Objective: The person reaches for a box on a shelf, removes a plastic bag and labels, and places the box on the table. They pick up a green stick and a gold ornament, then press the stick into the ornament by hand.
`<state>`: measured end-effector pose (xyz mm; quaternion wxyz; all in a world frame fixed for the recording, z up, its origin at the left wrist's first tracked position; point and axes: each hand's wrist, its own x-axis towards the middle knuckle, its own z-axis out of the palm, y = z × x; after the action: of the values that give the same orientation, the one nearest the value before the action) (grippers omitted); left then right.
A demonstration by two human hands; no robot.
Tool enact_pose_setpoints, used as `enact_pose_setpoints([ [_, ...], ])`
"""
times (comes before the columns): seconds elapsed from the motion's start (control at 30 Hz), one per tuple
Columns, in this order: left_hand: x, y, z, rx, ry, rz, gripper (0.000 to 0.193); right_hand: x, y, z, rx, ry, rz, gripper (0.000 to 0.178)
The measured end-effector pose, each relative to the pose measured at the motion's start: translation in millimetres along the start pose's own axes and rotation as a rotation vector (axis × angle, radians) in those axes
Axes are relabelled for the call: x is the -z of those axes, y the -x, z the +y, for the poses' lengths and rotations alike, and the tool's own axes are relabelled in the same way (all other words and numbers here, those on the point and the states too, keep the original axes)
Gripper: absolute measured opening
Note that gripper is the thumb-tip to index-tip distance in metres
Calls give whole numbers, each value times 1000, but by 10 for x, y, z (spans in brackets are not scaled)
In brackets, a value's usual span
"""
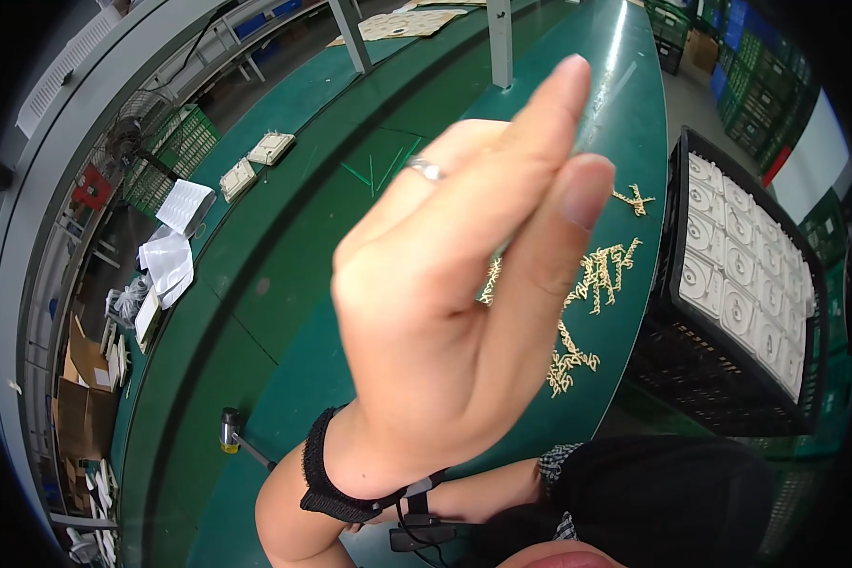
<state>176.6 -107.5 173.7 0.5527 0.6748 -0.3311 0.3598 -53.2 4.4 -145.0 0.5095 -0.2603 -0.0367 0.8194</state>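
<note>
Left hand [445,284]: hovering nearest; I cannot tell its grip.
Thin cream curly pieces [599,273]: lying rightward, near green worktop's [317,369] right edge.

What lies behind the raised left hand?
Past the left hand, thin pale squiggly pieces lie in clusters on a green table; whatever the hand directly covers cannot be seen.

A green worktop [634,142] carries a bright light streak [620,33] toward one o'clock. A grey metal post [502,47] rises near twelve, a caged fan [128,137] stands at ten, an open cardboard box [85,417] at eight, and stacked plastic crates [767,95] beside grey floor [701,99] at two.
</note>
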Motion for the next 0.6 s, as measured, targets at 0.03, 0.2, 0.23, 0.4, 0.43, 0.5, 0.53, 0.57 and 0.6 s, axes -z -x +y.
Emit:
enact_pose_setpoints([
  [0.03,37,9,18,4,-10,-9,31,-45,-41,14,-21,34,37,19],
  [0.2,-162,-65,-67,9,-85,59,37,399,-358,85,24,44,-213,18],
  [0.23,-86,-11,-64,18,-119,67,37,254,-139,20,42,42,-202,18],
  [0.4,-57,41,-81,-9,-199,77,37,-61,424,-244,85,42,-148,23],
  [0.43,-51,47,-91,-25,-216,83,37,-78,453,-265,74,44,-137,26],
  [0.5,-26,73,-81,-46,-292,74,36,-86,527,-303,63,24,-143,26],
  [0.53,-13,91,-73,-67,-369,65,35,-55,575,-339,53,5,-149,26],
  [0.57,-1,101,-59,-89,-447,55,33,-70,635,-321,42,-11,-156,27],
  [0.6,7,104,-78,-91,-446,59,33,-48,699,-334,31,-28,-162,27],
])
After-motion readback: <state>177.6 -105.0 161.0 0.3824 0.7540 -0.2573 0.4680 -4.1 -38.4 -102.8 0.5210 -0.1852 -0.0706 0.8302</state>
